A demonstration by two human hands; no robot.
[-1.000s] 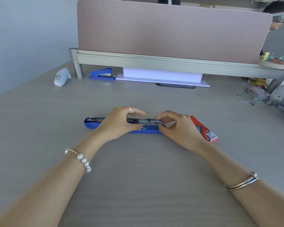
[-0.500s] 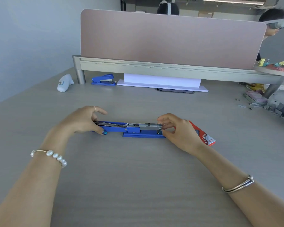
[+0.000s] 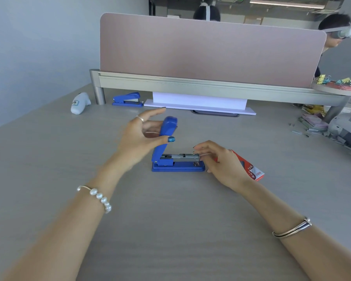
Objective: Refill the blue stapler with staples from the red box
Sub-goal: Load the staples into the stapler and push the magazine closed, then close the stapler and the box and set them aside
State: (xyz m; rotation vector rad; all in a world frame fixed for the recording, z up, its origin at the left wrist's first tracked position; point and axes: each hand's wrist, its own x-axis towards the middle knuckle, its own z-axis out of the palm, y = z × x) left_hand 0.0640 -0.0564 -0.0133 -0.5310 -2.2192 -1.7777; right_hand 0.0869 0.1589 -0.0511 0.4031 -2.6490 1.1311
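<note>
Blue stapler [image 3: 177,166] on the desk [image 3: 170,230], long axis left-right, lid tilted up at the left | left hand [image 3: 142,136] loosely around the lid, thumb on it | right hand [image 3: 221,165] pinched at the metal magazine's [image 3: 182,157] right end, nearer the red box [image 3: 251,169] just behind it | lid looks ready to close rightward.

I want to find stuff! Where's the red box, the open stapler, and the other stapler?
red box [image 3: 251,169], head view, printed end.
open stapler [image 3: 178,168], head view, blue base.
other stapler [image 3: 128,97], head view, top cover.
</note>
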